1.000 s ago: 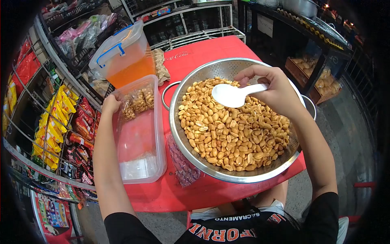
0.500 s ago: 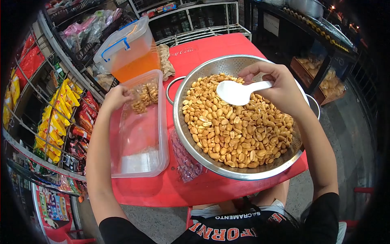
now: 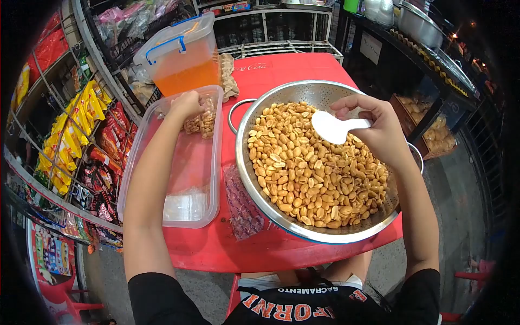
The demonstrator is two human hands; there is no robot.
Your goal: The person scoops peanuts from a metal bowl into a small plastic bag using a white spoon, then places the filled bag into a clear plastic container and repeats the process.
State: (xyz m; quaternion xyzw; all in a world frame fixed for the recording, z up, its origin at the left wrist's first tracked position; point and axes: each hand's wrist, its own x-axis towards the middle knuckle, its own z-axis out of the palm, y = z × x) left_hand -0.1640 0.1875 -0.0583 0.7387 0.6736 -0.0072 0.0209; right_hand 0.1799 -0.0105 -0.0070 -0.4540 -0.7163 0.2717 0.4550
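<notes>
My left hand (image 3: 187, 104) reaches into the far end of a clear plastic box (image 3: 215, 179), its fingers curled down at a small bag of peanuts (image 3: 192, 125); the fingertips are partly hidden. Another bag of peanuts (image 3: 207, 119) stands right beside it. Clear plastic bags (image 3: 186, 206) lie flat at the near end of the box. My right hand (image 3: 374, 122) grips the handle of a white plastic spoon (image 3: 330, 128), held over a metal colander (image 3: 254, 208) heaped with peanuts (image 3: 319, 173). The spoon's bowl looks empty.
Everything stands on a red table (image 3: 216, 252). Behind the box are a lidded container of orange liquid (image 3: 187, 70) and a crumpled brown paper bag (image 3: 228, 78). A purple patterned packet (image 3: 242, 203) lies beside the colander. Wire racks of snack packs (image 3: 65, 141) stand left.
My left hand has moved away from me and rightward, over the box's far end. My right hand and spoon have shifted slightly right and nearer. The camera view has shifted a little.
</notes>
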